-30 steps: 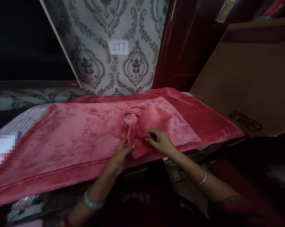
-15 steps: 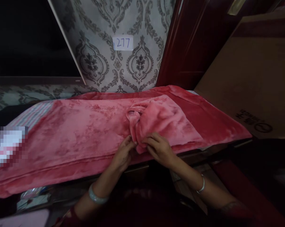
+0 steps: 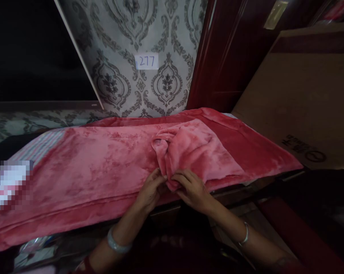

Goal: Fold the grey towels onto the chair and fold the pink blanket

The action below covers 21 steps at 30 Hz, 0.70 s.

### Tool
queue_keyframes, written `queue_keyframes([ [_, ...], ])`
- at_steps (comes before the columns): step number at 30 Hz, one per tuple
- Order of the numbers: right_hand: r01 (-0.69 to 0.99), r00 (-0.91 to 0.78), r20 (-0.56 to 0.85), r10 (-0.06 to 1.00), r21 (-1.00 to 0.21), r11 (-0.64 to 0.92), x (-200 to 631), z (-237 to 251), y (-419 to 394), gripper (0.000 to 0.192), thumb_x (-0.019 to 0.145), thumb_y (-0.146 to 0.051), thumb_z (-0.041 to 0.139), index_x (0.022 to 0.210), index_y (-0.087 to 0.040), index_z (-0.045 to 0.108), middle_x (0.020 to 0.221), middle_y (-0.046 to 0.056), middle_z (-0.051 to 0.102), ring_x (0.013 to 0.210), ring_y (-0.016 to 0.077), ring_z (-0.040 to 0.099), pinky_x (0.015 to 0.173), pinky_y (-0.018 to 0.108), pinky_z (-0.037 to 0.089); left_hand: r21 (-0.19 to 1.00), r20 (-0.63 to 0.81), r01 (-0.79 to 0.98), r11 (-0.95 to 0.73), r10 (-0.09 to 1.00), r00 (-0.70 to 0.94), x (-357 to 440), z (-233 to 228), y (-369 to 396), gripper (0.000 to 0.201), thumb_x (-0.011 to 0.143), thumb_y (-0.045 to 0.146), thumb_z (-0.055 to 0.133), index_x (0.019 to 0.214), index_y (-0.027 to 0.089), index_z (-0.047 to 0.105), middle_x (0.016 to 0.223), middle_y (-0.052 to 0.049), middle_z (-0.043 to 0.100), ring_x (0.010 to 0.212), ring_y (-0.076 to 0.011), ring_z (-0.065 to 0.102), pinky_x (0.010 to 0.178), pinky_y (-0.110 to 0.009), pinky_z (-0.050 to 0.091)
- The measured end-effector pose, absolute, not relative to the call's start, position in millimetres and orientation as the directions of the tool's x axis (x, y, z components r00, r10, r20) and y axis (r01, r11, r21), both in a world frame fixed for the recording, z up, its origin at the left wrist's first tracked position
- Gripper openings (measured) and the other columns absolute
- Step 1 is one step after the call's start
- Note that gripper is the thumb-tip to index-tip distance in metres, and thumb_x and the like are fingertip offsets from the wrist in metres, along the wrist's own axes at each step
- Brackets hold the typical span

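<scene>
A plush pink-red blanket point(image 3: 92, 167) lies spread over a long low surface. A bunched fold of the blanket point(image 3: 189, 148) rises near its middle. My left hand point(image 3: 150, 190) pinches the lower edge of that fold from the left. My right hand point(image 3: 190, 188) grips the same edge from the right, its fingers curled over the fabric. The two hands almost touch at the front edge of the surface. A pale bangle is on my left wrist and a thin one on my right.
Patterned grey wallpaper with a small label reading 277 point(image 3: 146, 61) stands behind. A dark red wooden door point(image 3: 231, 57) is at the right. A large cardboard sheet point(image 3: 303, 99) leans at far right. Striped cloth point(image 3: 40, 146) shows under the blanket's left end.
Both hands have drawn closer together on the fold's lower edge, and the bunched fabric has been pulled slightly toward me. The view shifted a little.
</scene>
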State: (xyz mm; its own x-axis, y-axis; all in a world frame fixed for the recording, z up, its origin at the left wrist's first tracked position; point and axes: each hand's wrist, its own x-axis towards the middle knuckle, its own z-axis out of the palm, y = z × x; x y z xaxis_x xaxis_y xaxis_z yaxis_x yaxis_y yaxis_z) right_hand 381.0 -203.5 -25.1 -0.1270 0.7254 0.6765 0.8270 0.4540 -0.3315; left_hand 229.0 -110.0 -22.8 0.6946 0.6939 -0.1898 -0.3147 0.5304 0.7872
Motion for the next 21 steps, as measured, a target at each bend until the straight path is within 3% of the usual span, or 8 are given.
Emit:
queue_keyframes([
  [5, 0.796, -0.028, 0.743, 0.669, -0.389, 0.464, 385, -19, -207, 0.031, 0.086, -0.004, 0.053, 0.109, -0.023, 0.060, 0.099, 0.007, 0.067, 0.091, 0.0221, 0.064, 0.078, 0.037, 0.055, 0.859, -0.146, -0.235, 0.455, 0.658, 0.739, 230, -18, -90, 0.029, 0.076, 0.035, 0.076, 0.098, 0.018, 0.068, 0.089, -0.006, 0.074, 0.079, -0.0213, 0.069, 0.076, -0.034, 0.054],
  [7, 0.789, -0.009, 0.752, 0.659, -0.399, 0.467, 388, -15, -212, 0.033, 0.085, -0.004, 0.052, 0.110, -0.024, 0.059, 0.097, 0.007, 0.067, 0.091, 0.0223, 0.064, 0.077, 0.037, 0.056, 0.923, -0.088, -0.223, 0.314, 0.735, 0.672, 235, -17, -67, 0.030, 0.074, 0.035, 0.078, 0.096, 0.017, 0.069, 0.089, -0.006, 0.074, 0.084, -0.0227, 0.068, 0.080, -0.035, 0.051],
  [10, 0.782, -0.027, 0.750, 0.661, -0.397, 0.481, 389, -13, -221, 0.036, 0.083, -0.003, 0.050, 0.111, -0.024, 0.059, 0.097, 0.007, 0.068, 0.091, 0.0225, 0.065, 0.076, 0.036, 0.056, 0.988, 0.111, -0.146, -0.051, 0.891, 0.440, 251, -13, -22, 0.030, 0.068, 0.028, 0.079, 0.094, 0.019, 0.067, 0.090, -0.004, 0.069, 0.087, -0.0212, 0.063, 0.085, -0.034, 0.048],
  [12, 0.776, -0.037, 0.741, 0.671, -0.402, 0.486, 389, -16, -226, 0.038, 0.083, -0.002, 0.049, 0.112, -0.025, 0.059, 0.097, 0.007, 0.068, 0.092, 0.0227, 0.065, 0.076, 0.036, 0.056, 0.949, 0.273, 0.060, -0.310, 0.901, 0.337, 266, -6, 7, 0.029, 0.068, 0.019, 0.074, 0.096, 0.020, 0.066, 0.095, -0.004, 0.065, 0.093, -0.0223, 0.060, 0.090, -0.035, 0.046],
  [15, 0.769, -0.028, 0.725, 0.688, -0.424, 0.478, 387, -23, -230, 0.035, 0.085, -0.004, 0.051, 0.113, -0.024, 0.058, 0.098, 0.008, 0.068, 0.093, 0.0232, 0.065, 0.076, 0.036, 0.056, 0.754, 0.369, 0.349, -0.557, 0.798, 0.475, 292, 4, 36, 0.032, 0.068, 0.009, 0.068, 0.099, 0.019, 0.065, 0.111, -0.011, 0.063, 0.112, -0.0292, 0.054, 0.103, -0.043, 0.039],
  [17, 0.768, -0.012, 0.720, 0.694, -0.438, 0.467, 386, -26, -231, 0.034, 0.086, -0.005, 0.051, 0.113, -0.024, 0.058, 0.099, 0.008, 0.068, 0.093, 0.0235, 0.065, 0.076, 0.036, 0.056, 0.692, 0.324, 0.394, -0.606, 0.747, 0.581, 307, 7, 46, 0.027, 0.067, 0.007, 0.068, 0.091, 0.019, 0.066, 0.115, -0.014, 0.063, 0.119, -0.0328, 0.051, 0.107, -0.047, 0.034],
  [21, 0.762, -0.017, 0.714, 0.700, -0.444, 0.471, 386, -27, -231, 0.037, 0.082, -0.003, 0.050, 0.112, -0.025, 0.058, 0.098, 0.007, 0.068, 0.091, 0.0234, 0.065, 0.075, 0.036, 0.056, 0.763, 0.293, 0.340, -0.550, 0.763, 0.576, 327, 9, 67, 0.017, 0.064, 0.005, 0.067, 0.069, 0.020, 0.062, 0.099, -0.011, 0.067, 0.112, -0.0305, 0.055, 0.103, -0.042, 0.038],
])
